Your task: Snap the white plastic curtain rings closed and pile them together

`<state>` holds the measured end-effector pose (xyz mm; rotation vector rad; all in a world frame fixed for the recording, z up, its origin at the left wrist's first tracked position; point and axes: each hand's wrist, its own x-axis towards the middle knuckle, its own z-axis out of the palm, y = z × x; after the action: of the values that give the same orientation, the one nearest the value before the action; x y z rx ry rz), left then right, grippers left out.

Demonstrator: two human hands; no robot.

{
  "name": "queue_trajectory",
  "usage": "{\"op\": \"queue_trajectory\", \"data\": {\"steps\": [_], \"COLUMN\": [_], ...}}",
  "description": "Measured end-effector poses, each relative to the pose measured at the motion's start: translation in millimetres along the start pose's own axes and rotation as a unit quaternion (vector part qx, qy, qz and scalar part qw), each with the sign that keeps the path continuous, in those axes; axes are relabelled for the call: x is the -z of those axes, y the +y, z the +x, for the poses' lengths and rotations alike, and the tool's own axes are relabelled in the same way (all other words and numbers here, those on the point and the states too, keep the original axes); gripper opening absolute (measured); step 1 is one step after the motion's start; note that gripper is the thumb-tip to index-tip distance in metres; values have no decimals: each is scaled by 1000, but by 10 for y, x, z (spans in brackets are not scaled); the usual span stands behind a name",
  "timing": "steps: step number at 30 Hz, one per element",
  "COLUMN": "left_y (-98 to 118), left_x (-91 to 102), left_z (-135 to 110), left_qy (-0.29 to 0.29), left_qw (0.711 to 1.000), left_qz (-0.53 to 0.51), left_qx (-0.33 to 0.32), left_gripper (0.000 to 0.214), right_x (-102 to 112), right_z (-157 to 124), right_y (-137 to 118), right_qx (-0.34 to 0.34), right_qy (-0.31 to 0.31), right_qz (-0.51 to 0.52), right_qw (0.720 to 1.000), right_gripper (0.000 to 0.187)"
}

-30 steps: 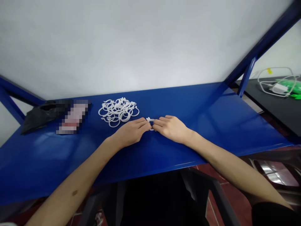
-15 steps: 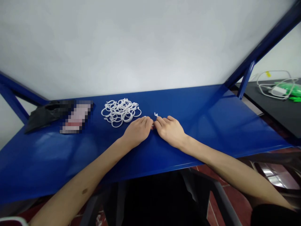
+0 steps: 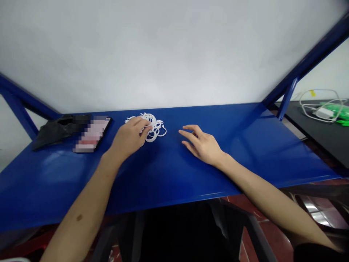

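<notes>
A heap of several white plastic rings [image 3: 155, 128] lies on the blue metal shelf [image 3: 245, 145] near the back wall. My left hand [image 3: 128, 139] rests on the left part of the heap, its fingers curled over the rings; which ring it grips is hidden. My right hand [image 3: 201, 144] lies to the right of the heap, fingers spread and flat on the shelf, holding nothing.
A phone [image 3: 92, 134] and a black cloth-like thing [image 3: 51, 131] lie at the shelf's far left. Blue frame struts [image 3: 300, 69] rise at both ends. To the right, a dark table carries a white cable [image 3: 319, 105] and something green [image 3: 338, 111].
Both hands held one ring together at the shelf's middle. My left hand has moved left onto the heap, and my right hand has opened and stayed put.
</notes>
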<state>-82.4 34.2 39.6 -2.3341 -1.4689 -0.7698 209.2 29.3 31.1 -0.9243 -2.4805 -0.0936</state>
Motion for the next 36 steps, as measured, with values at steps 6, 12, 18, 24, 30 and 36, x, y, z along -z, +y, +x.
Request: {"op": "queue_trajectory", "data": {"steps": [6,12,18,24,30,36], "left_y": [-296,-335,-325,-281,-89,61], "left_x": [97,-25,-305,-347,-360,-435], "left_z": [-77,-60,-67,-64,-75,6], "left_qy": [-122,-6,-121,-240,-215,-225], "left_qw": [989,989,972,952,968,971], "left_qz": [-45,-3,-25,-18,-5,-26], "left_qx": [70,146,200,187,128,79], "left_gripper": [37,44,72,85,84,82], "right_x": [-50,-90,-134,-174,-193,-217], "right_z": [-23,-36,-38,-28,-13,-8], "right_y": [220,257,245,263,266,254], "right_qx": [-79,-90,-67,-59,-48,-47], "right_qy": [-33,-62,-71,-71,-80,-82], "right_qz": [31,68,84,100,92,83], "right_qw": [996,992,992,991,991,992], "right_gripper": [35,33,32,30,29,29]}}
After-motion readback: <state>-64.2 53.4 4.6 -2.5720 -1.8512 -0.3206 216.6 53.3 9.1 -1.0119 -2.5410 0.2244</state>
